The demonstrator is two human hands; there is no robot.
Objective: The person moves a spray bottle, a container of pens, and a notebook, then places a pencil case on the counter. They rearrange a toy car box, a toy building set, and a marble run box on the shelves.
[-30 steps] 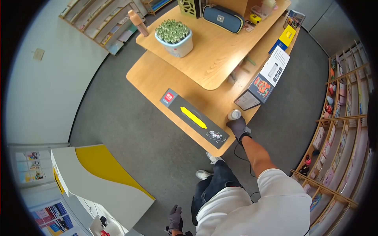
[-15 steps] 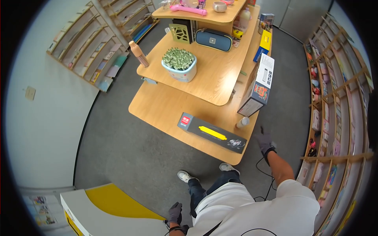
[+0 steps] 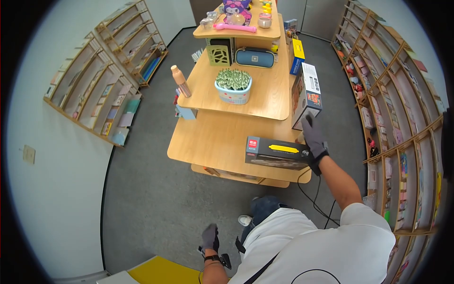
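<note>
Dark box: along the front edge of the table's lower top, by its right corner.
Head view: right hand over the box's right end, overlapping the printed carton; grip and contact hidden, can't tell. Left hand loosely open, well off the edge. Probably best: go slow, avoid knocking the carton.

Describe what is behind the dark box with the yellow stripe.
Behind the dark box: wooden tabletop and, rightward, a printed carton. The right hand partly hides a small object there; tabletop close behind the box is covered.
</note>
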